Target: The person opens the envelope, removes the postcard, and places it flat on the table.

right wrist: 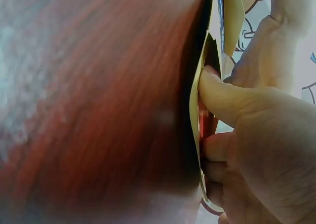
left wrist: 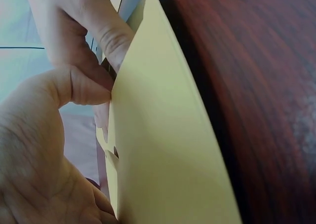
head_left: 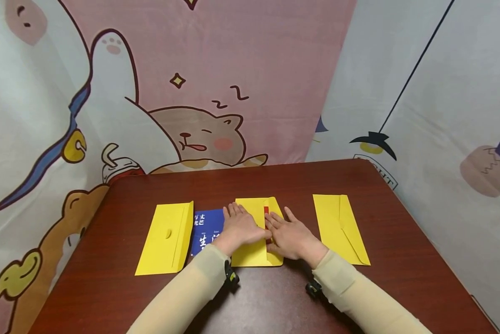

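A yellow envelope (head_left: 253, 254) lies at the middle of the dark red table (head_left: 275, 297), and both hands lie flat on it. My left hand (head_left: 239, 227) presses its left half with straight fingers. My right hand (head_left: 291, 236) rests on the right half, fingers spread. A red strip (head_left: 266, 210) shows at the flap's edge between the hands. In the left wrist view my left hand's (left wrist: 34, 150) thumb touches the envelope's (left wrist: 163, 150) edge. In the right wrist view my right hand's (right wrist: 266, 135) thumb tip sits at the envelope's opening (right wrist: 195, 110), beside something red (right wrist: 205, 123).
A blue card with white print (head_left: 205, 227) lies just left of the middle envelope. A second yellow envelope (head_left: 166, 236) lies farther left and a third (head_left: 341, 227) to the right. Cartoon-printed cloth hangs behind and beside the table.
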Motion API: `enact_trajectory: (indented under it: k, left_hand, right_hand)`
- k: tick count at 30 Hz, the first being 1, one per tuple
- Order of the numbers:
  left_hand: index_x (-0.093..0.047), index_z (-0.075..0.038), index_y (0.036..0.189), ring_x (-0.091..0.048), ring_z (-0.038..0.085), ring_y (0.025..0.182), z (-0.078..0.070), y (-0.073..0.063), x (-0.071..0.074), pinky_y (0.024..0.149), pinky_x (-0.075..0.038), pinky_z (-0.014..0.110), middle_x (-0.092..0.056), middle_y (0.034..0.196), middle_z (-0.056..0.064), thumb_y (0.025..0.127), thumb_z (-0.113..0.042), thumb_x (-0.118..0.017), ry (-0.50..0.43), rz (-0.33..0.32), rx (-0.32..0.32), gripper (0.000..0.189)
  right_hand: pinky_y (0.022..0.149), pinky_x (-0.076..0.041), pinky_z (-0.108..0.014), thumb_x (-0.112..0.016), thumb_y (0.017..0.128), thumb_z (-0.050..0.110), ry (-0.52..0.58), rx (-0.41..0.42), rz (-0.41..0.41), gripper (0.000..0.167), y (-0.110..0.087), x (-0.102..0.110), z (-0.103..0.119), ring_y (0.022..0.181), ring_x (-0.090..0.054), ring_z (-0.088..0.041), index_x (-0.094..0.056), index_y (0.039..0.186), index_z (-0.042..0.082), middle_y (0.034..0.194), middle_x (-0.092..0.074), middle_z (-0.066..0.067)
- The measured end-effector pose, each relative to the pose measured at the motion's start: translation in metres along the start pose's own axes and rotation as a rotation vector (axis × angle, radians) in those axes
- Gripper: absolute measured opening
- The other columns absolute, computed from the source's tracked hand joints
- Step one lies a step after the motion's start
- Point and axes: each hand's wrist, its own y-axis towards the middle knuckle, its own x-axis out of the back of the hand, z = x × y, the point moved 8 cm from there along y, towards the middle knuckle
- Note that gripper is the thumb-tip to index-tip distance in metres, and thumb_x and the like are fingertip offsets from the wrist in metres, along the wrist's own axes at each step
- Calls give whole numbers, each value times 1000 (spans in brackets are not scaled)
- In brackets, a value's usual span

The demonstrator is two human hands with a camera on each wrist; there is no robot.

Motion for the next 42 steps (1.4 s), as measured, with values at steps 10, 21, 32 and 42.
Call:
enact_trajectory:
  k: [10,21,32,42]
  left_hand:
    - [-26,10,162,-13,48,158,1,3,1,126,-1,63,-20,169,31,80,-80,-61,26,-1,-4,126]
    - [-36,7,160,-22,47,157,-1,9,-2,126,-14,59,-31,166,31,81,-79,-61,56,-42,-3,120]
    - [-59,-1,150,-38,48,150,-5,13,3,126,-20,57,-49,155,29,87,-80,-57,128,-126,6,101]
    - [-58,-1,150,-38,49,149,-7,11,2,126,-19,58,-49,155,30,92,-78,-53,193,-121,8,97]
  right_hand:
    - [126,-9,-62,-51,104,66,28,-42,8,86,-9,0,-10,155,-33,-30,-43,161,2,167,-37,-14]
    - [126,-10,-63,-53,104,64,70,-27,-22,85,-11,-6,-14,155,-34,-31,-42,161,2,168,-37,-14]
    - [126,-8,-63,-51,104,65,97,-23,-33,86,-15,-7,-17,156,-32,-31,-41,162,2,168,-35,-15]
    - [124,-11,-66,-52,104,64,92,-68,-38,84,-20,-6,-21,154,-35,-34,-46,158,-1,166,-38,-18]
